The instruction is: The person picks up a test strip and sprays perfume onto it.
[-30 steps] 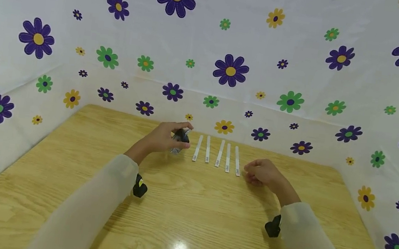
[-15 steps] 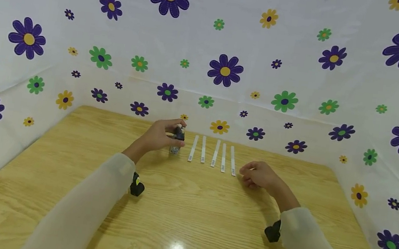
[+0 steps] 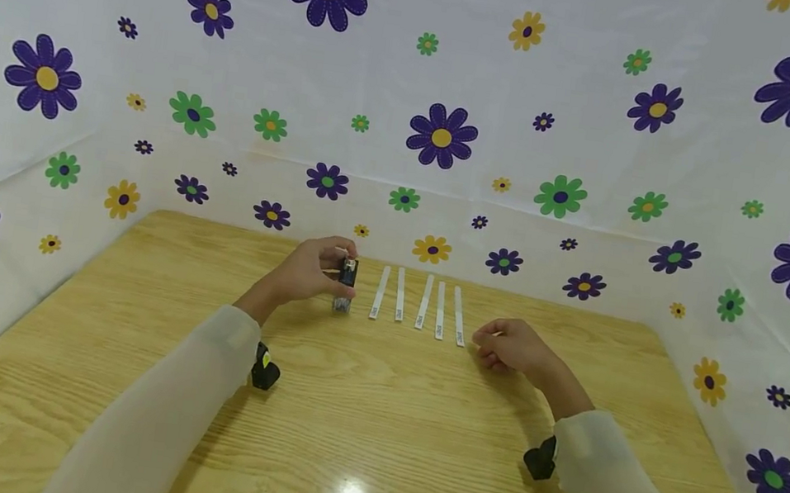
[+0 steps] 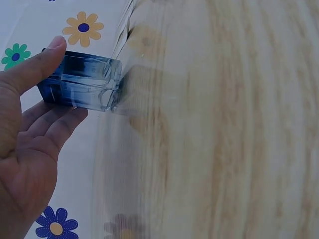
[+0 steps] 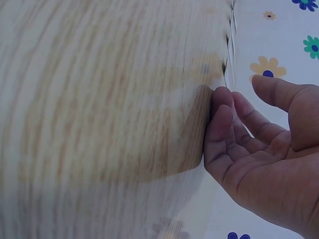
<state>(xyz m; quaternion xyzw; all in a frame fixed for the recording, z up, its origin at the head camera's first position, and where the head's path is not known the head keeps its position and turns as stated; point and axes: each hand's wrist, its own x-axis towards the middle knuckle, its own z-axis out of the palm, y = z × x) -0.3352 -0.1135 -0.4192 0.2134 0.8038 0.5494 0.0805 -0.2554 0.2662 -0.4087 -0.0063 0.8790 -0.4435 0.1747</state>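
In my left hand (image 3: 303, 272) a small rectangular glass bottle (image 3: 347, 275), like a perfume bottle, is held upright between thumb and fingers. The left wrist view shows dark blue glass (image 4: 79, 82) fading to a thick clear base, close to the tabletop. Just right of it several narrow white paper strips (image 3: 424, 302) lie side by side, small dark print at their near ends. My right hand (image 3: 513, 345) rests on the table beside the rightmost strip (image 3: 459, 316), its fingers loosely curled and holding nothing; its fingertips touch the wood in the right wrist view.
A wood-grain table (image 3: 359, 408) extends beneath both arms. White cloth (image 3: 356, 83) printed with flowers hangs behind it and along both sides. A black wrist camera (image 3: 266, 369) sits under the left cuff, another wrist camera (image 3: 540, 459) under the right.
The bottle, tilted in the left hand a second ago, now stands upright in its grip. The right hand stays by the strips. The head view has shifted slightly.
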